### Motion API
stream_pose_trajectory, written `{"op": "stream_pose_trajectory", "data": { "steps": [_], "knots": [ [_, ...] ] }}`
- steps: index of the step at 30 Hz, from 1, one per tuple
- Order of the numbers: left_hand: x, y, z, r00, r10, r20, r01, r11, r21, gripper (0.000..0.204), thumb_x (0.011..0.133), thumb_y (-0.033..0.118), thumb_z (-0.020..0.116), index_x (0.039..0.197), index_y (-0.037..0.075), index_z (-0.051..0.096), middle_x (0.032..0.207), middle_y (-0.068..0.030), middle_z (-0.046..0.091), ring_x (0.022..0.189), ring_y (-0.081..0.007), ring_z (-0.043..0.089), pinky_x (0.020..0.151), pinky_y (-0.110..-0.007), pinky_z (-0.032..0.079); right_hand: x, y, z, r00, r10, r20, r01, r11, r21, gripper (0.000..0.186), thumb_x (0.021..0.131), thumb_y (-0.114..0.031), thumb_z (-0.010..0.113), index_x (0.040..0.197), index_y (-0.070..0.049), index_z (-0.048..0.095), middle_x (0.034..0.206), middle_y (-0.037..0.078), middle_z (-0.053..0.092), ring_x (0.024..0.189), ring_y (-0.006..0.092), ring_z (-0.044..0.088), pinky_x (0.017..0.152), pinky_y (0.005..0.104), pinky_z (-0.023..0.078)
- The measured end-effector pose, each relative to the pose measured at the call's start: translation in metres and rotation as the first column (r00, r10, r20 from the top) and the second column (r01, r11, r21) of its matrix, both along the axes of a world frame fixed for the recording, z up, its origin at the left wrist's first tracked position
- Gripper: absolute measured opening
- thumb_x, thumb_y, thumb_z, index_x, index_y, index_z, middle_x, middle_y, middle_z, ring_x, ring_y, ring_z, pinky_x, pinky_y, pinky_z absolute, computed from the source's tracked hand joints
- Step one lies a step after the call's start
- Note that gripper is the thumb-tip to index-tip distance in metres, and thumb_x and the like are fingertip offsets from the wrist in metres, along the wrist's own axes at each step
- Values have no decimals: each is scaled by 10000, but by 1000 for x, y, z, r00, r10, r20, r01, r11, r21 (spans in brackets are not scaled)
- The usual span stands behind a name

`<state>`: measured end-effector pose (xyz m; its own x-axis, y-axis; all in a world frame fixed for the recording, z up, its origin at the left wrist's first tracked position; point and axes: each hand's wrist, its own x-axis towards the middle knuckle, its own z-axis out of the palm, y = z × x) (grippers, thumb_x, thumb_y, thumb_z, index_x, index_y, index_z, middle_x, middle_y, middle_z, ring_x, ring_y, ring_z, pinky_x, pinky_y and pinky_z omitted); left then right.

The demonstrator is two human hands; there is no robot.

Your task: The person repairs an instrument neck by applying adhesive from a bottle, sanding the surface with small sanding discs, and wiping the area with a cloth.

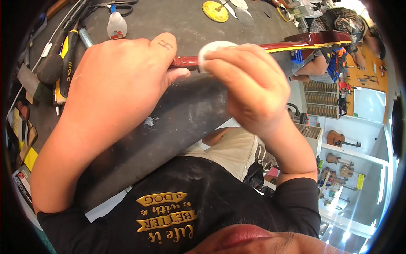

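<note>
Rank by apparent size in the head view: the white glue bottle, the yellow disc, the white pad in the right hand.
1. White glue bottle.
2. Yellow disc, close behind it; hardly separable.
3. White pad, mostly hidden under the right hand, so uncertain.

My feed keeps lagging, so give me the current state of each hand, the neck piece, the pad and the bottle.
left hand: closed around the red neck, holding it on the bench
right hand: fingers pinching the white pad
white pad: pressed against the neck
red neck: lying across the dark bench, unbroken
glue bottle: upright, capped
</note>
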<state>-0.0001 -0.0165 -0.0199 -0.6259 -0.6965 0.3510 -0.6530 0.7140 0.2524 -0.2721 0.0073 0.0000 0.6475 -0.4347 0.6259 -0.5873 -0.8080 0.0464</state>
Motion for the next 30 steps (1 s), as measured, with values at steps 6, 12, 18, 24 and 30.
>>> {"op": "stream_pose_trajectory", "data": {
  "steps": [6, 12, 18, 24, 30],
  "knots": [
    [-1, -1, 1, 1000, -8, -20, 8, 1000, 3, 396, 1012, 309, 878, 1111, 27, 619, 823, -173, 717, 807, -415, 753, 702, -536, 574, 11, 5, 3, 999, -31, 13, 30, 996, 78, 366, 720, 37, 779, 1084, 21, 818, 1061, 140, 832, 942, 341, 806, 850, 444, 659],
    [-3, 0, 0, 1000, 0, 20, -1, 1000, 28, 401, 1024, 330, 865, 1099, 26, 614, 837, -173, 724, 807, -417, 751, 702, -535, 576, 8, -1, -3, 1000, 23, -7, -23, 999, -22, 314, 734, -89, 806, 1037, -8, 788, 1054, 103, 819, 928, 306, 795, 843, 416, 644],
    [-3, 2, 0, 999, 10, 41, -12, 999, 33, 410, 1028, 340, 859, 1116, 23, 616, 842, -177, 725, 819, -419, 751, 706, -536, 574, 3, 2, 5, 1000, 11, -22, -10, 999, 34, 301, 759, -8, 793, 1058, 24, 815, 1056, 142, 828, 947, 349, 814, 840, 435, 661],
    [-2, 1, 0, 1000, -2, 25, 2, 1000, 21, 411, 1018, 328, 870, 1103, 24, 607, 846, -173, 724, 822, -416, 751, 707, -539, 571, -9, -5, 1, 999, 34, -14, -33, 998, 45, 309, 757, -52, 786, 1058, 16, 809, 1069, 137, 828, 950, 343, 807, 842, 440, 660],
    [-2, 0, 1, 1000, 18, 20, -19, 1000, 17, 413, 1014, 321, 874, 1101, 22, 603, 855, -178, 727, 825, -427, 748, 706, -539, 568, 5, 0, 0, 999, 49, -19, -49, 999, -9, 351, 743, -141, 791, 1067, -6, 788, 1071, 106, 812, 935, 318, 798, 845, 429, 655]
  ]
}}
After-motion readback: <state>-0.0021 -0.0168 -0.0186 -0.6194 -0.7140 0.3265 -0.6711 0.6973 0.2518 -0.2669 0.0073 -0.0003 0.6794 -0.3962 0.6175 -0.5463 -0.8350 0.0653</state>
